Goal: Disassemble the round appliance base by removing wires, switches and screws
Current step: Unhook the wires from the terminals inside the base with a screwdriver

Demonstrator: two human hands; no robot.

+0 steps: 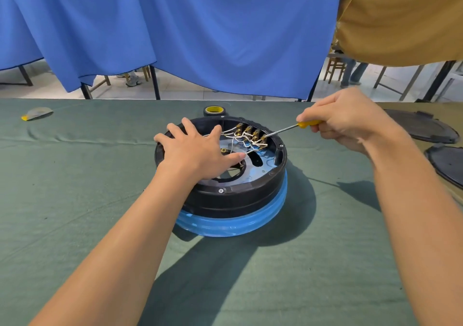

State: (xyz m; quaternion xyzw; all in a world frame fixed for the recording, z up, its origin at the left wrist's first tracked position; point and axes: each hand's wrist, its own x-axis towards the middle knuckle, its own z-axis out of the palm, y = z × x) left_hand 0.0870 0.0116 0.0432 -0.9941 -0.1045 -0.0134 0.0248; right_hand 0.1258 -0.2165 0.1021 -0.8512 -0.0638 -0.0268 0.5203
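Round base (238, 201) sits on the green cloth (75, 200), open side up, black wall on top of a blue lower ring. Left hand (198, 153) lies flat across the base's left rim and over the open inside, fingers straight and spread, thumb pointing toward the centre hole; it presses down and grasps nothing. Left forearm runs in from the near-left of the base. Right hand (350, 123) hovers just beyond the base's far-right rim, fingers curled round the yellow handle of a screwdriver (285, 129). The shaft slants down and left over the rim to the row of switches (250, 131) on the base's far inner wall, tip at the rightmost one. White wires (238, 139) loop from the switches toward the centre of the base. A hex screw (221, 190) shows on the base's near rim. Hidden: the left hand covers the left part of the inside and some of the wires; most of the handle is buried in the right fist; I cannot tell whether the tip is seated in a screw. Behind the base, a tape roll (214, 111), touching or just off the rim. Right of the base, two black covers (423, 128), cut off by the picture edge.
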